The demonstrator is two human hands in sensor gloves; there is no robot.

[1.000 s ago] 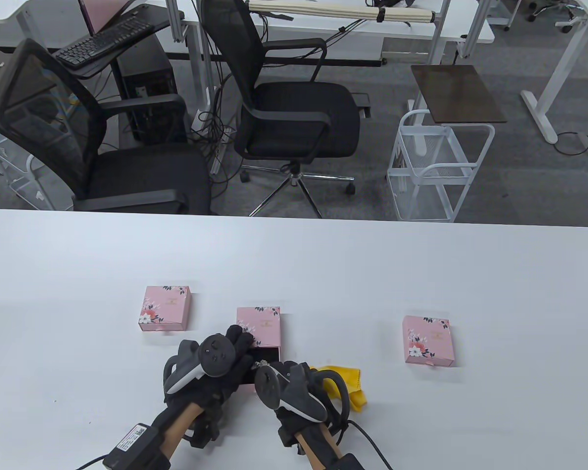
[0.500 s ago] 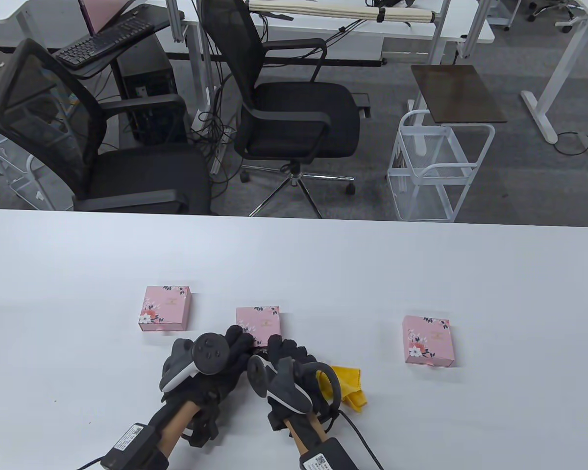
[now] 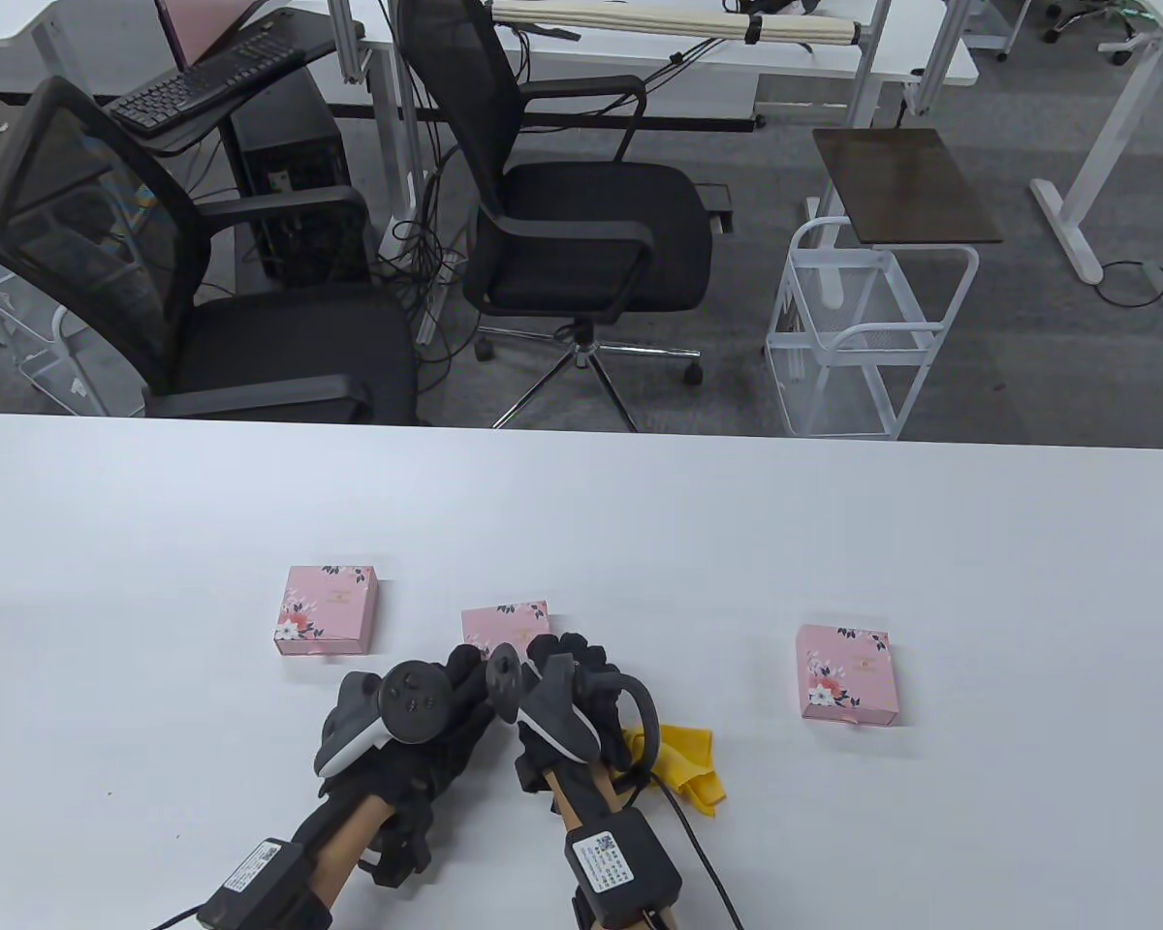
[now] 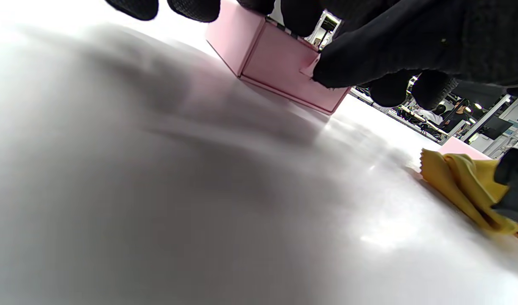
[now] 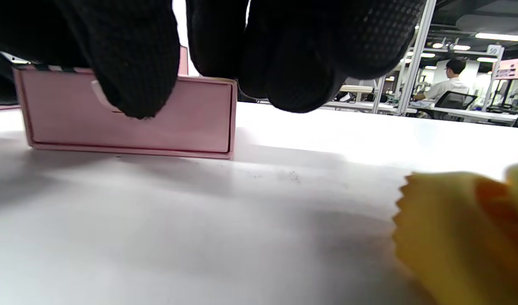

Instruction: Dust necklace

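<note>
1. Office chairs behind; white table (image 3: 833,542) carries three pink boxes.
2. Left hand (image 3: 426,717) grips middle box (image 3: 504,623); right hand (image 3: 581,683) pinches its drawer front.
3. Necklace unseen, presumably inside; yellow cloth (image 3: 688,765) idle; dusting apparently unstarted.

In the table view the left hand (image 3: 446,702) and right hand (image 3: 572,678) cover the near part of the middle pink box (image 3: 504,622), so whether its drawer is in or out cannot be told there; no necklace shows in any view; the yellow cloth (image 3: 688,765) is partly hidden behind the right hand, blurred and cut by the edge in the right wrist view; in the left wrist view the near surface (image 4: 157,212) is a blur; both forearms are cut by the bottom edge.
</note>
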